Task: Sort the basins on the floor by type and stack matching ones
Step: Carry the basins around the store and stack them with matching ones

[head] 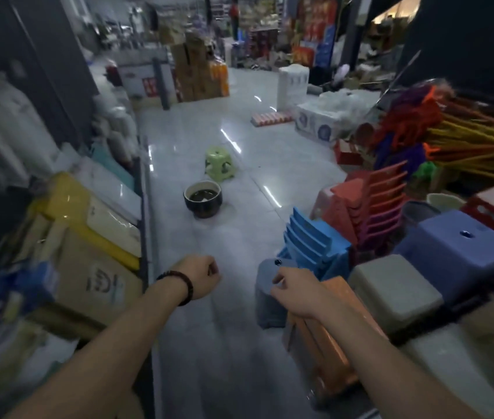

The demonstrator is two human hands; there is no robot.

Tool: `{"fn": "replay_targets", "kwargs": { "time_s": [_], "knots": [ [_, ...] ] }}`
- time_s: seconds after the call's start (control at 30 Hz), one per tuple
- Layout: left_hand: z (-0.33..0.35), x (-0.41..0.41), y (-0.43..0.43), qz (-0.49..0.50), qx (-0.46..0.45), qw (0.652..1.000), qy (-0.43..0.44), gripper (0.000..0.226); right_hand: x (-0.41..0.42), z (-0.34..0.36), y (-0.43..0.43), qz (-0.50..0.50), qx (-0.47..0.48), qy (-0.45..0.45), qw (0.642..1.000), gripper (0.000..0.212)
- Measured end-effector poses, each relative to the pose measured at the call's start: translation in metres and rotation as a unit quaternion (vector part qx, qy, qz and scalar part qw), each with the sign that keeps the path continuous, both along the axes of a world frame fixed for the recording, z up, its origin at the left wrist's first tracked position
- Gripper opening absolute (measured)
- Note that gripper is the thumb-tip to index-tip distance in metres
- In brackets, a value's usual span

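1. Nearest the camera, both hands were out in front and carrying nothing. The left hand [200, 279], with a dark bead bracelet [179, 285] on the wrist, was curled into a loose fist over bare floor [224, 343]. The right hand [294, 290] had its fingers bent in too, hanging just over a grey-blue stool [265, 300]; I couldn't tell if it was actually touching it. To me it read as mid-stride arm swing, not a reach.

2. Just right of that hand sat an orange stool [327, 331] tipped on its side, then beige [397, 290] and blue stools [457, 240] packed tight together. Probably shoved to the aisle edge to keep a walking lane open.

3. A bit further, blue chairs [312, 240] and red chairs [369, 207] were nested in stacks, so like was already with like there.

4. On the left, cardboard boxes [97, 282] and a yellow-edged bin [88, 216] were pushed against the shelving.

5. Middle of the aisle, well ahead of both hands: a dark round basin [203, 199] standing alone and upright on the floor, with something murky inside. That looked like the only basin in view, and no match for it showed.

6. Just behind it stood a green stool [220, 163], near but apart.

7. Far back was blurry store stock, nothing I could make out.
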State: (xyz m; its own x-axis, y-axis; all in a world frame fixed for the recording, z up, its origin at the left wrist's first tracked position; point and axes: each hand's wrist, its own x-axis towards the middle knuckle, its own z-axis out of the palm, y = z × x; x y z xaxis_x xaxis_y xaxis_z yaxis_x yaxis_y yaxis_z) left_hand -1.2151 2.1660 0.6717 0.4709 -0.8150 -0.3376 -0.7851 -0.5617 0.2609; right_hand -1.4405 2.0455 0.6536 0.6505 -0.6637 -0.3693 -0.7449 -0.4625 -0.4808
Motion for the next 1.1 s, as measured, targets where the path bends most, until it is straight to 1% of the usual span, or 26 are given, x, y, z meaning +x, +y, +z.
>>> {"fn": "replay_targets", "kwargs": {
  "time_s": [0.07,0.2,0.37,0.5,0.6,0.8,0.9,0.97,1.03,1.1],
  "knots": [
    [0.000,0.045,-0.019,0.014,-0.013,1.000,0.014,0.028,0.045,-0.002,-0.021,0.020,-0.003,0.002,1.000,0.040],
    [-0.015,0.138,-0.060,0.053,-0.027,0.998,0.032,0.025,0.134,-0.019,-0.085,0.029,-0.004,-0.008,1.000,0.041],
    [-0.047,0.264,-0.127,0.113,0.002,0.993,0.043,0.023,0.260,-0.046,-0.190,0.046,0.006,-0.015,0.999,0.044],
    [-0.057,0.354,-0.187,0.154,0.018,0.986,0.059,0.022,0.365,-0.059,-0.276,0.044,0.036,-0.026,0.998,0.045],
    [-0.060,0.424,-0.223,0.182,0.027,0.980,0.076,0.022,0.449,-0.063,-0.328,0.059,0.047,-0.018,0.997,0.046],
    [-0.084,0.581,-0.296,0.220,0.014,0.969,0.112,0.025,0.617,-0.082,-0.418,0.071,0.084,-0.007,0.994,0.043],
    [-0.114,0.673,-0.336,0.217,0.025,0.967,0.129,0.028,0.693,-0.104,-0.460,0.064,0.107,0.006,0.992,0.036],
    [-0.134,0.730,-0.362,0.218,0.033,0.964,0.148,0.030,0.733,-0.118,-0.484,0.039,0.143,0.039,0.988,0.031],
    [-0.149,0.779,-0.385,0.211,0.061,0.960,0.176,0.036,0.765,-0.127,-0.508,0.022,0.164,0.082,0.983,0.028],
    [-0.157,0.823,-0.411,0.202,0.094,0.955,0.194,0.042,0.795,-0.132,-0.536,0.012,0.158,0.100,0.982,0.026]
  ]
}}
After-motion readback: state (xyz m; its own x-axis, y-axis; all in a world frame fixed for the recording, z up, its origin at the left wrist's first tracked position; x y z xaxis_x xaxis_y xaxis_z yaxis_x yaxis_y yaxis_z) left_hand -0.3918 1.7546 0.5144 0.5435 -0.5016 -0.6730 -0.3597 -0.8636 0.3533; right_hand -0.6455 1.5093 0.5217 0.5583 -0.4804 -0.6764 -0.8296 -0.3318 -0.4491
